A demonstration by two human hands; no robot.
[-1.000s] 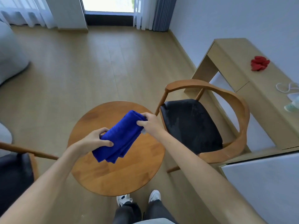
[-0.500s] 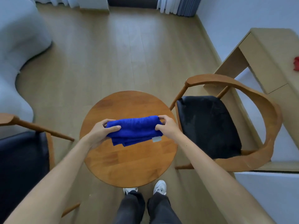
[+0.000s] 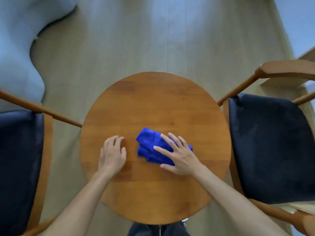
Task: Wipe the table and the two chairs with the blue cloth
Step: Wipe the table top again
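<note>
Blue cloth (image 3: 154, 149) being pressed flat under spread right hand (image 3: 179, 155) for wiping; left hand (image 3: 112, 155) bracing, relaxed, on tabletop (image 3: 153, 99).

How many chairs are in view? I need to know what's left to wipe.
2. One chair stands left of the round table, one chair right; both are cut off by the frame.

Folded blue cloth (image 3: 150, 147) lies on round wooden table (image 3: 153, 103), between two black-seated chairs (image 3: 269, 143).

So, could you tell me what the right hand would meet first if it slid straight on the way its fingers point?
The right hand presses the blue cloth, fingers pointing up-left. That way lies only bare table, then its far-left rim; the way looks free.
</note>
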